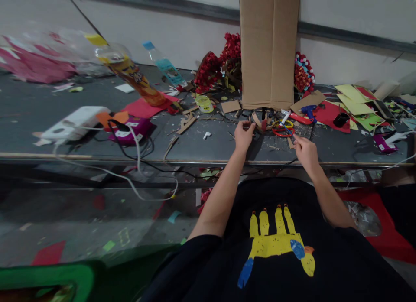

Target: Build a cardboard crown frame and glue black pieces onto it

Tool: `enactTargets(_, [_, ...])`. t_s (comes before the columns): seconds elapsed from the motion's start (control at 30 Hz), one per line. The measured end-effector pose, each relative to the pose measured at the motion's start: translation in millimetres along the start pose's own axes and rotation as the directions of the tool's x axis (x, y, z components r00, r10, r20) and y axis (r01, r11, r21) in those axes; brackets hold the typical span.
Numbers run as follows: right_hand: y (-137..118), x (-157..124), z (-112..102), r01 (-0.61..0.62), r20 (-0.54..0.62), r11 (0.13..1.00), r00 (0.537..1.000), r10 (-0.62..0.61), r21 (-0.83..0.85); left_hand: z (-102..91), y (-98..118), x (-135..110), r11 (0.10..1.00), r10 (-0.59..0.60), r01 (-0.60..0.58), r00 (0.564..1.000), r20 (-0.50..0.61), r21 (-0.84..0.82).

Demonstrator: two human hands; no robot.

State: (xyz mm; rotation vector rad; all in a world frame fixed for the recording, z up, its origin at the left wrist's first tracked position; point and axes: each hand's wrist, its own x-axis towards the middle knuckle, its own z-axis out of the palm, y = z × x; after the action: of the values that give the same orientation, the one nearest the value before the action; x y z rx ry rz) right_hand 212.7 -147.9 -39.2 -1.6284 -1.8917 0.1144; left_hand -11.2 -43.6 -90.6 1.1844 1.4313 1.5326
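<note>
My left hand [244, 136] is over the worktop with its fingers curled together beside a curved brown strip [256, 120]. What its fingertips pinch, if anything, is too small to make out. My right hand [306, 152] is closed, with its fingertips at the near end of a thin blue stick [286, 128]. The stick slants across red-handled scissors [278, 133] and a yellow ring-shaped handle [290, 123]. A white stick-like piece [285, 117] rests just behind them. Upright behind both hands stands a tall cardboard panel [269, 50].
A blue glue gun [308, 112] lies to the right near coloured paper [352, 98]. Red flower bunches [208, 72] and bottles [138, 79] stand at the back. Leftward are a white power strip [76, 122], trailing cables and a white earbud [207, 135]. Scraps litter the worktop.
</note>
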Motion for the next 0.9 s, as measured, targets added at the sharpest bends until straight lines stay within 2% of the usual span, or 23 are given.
enactTargets(0.1, [2.4, 13.1, -0.9, 0.004, -0.021, 1.000, 1.000, -0.004, -0.012, 0.3, 0.6, -0.1, 1.000, 0.002, -0.002, 1.000, 0.000, -0.002])
enactTargets(0.27, [0.5, 25.3, 4.6, 0.027, 0.012, 0.998, 1.000, -0.026, -0.055, 0.1, 0.6, -0.2, 1.000, 0.005, -0.005, 1.000, -0.003, 0.004])
enactTargets(0.43, [-3.9, 6.7, 7.5, 0.025, 0.052, 0.998, 0.998, -0.022, -0.053, 0.3, 0.7, -0.5, 1.000, 0.005, -0.005, 1.000, -0.002, 0.006])
enactTargets(0.6, [-3.4, -10.5, 3.0, 0.007, 0.035, 0.998, 0.999, -0.009, 0.069, 0.3, 0.6, -0.5, 1.000, 0.004, -0.004, 1.000, -0.001, 0.006])
enactTargets(0.73, [2.0, 4.7, 1.9, 0.001, -0.024, 0.997, 1.000, 0.000, 0.077, 0.2, -0.8, 0.1, 1.000, 0.015, -0.015, 1.000, 0.000, 0.000])
enactTargets(0.9, [7.6, 21.0, 10.5, 0.008, -0.030, 0.999, 1.000, -0.007, 0.035, 0.0, -1.7, 0.6, 1.000, 0.013, -0.013, 1.000, -0.001, 0.005])
